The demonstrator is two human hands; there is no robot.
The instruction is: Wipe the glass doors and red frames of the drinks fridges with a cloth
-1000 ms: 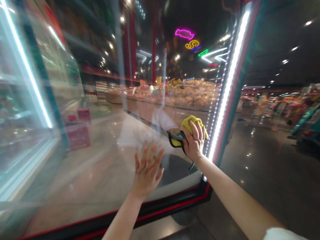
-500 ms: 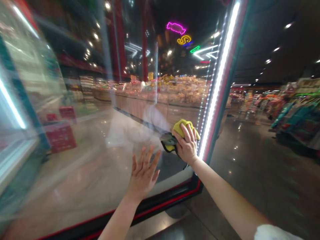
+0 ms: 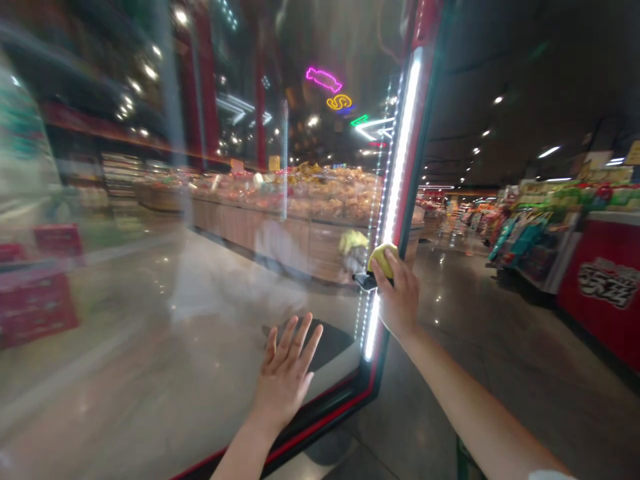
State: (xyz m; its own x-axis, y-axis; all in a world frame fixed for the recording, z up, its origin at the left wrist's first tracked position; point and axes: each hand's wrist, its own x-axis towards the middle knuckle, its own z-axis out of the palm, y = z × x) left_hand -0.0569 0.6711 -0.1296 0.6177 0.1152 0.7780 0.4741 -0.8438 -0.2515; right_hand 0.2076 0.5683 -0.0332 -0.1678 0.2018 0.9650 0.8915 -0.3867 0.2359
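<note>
A large glass pane (image 3: pixel 225 287) fills the left and middle, edged on the right by a glowing white light strip (image 3: pixel 404 140) in a red and dark frame. My right hand (image 3: pixel 400 297) grips a yellow and dark grey cloth (image 3: pixel 383 261) against this strip, fingers bent over it. The cloth is reflected in the glass just to its left. Lower down, my left hand (image 3: pixel 287 373) is spread with fingers apart, palm towards the glass near the bottom frame; it holds nothing.
Through the glass, wooden display counters (image 3: pixel 240 217) carry heaped goods. A red counter (image 3: pixel 603 287) and racks of hanging goods (image 3: pixel 520 233) stand at the right, across the shiny floor. The black bottom frame (image 3: pixel 325 410) has a red line.
My right hand has moved with the cloth from the glass onto the light strip. My left hand remains spread near the glass. The view has turned to the right, bringing the red counter into sight.
</note>
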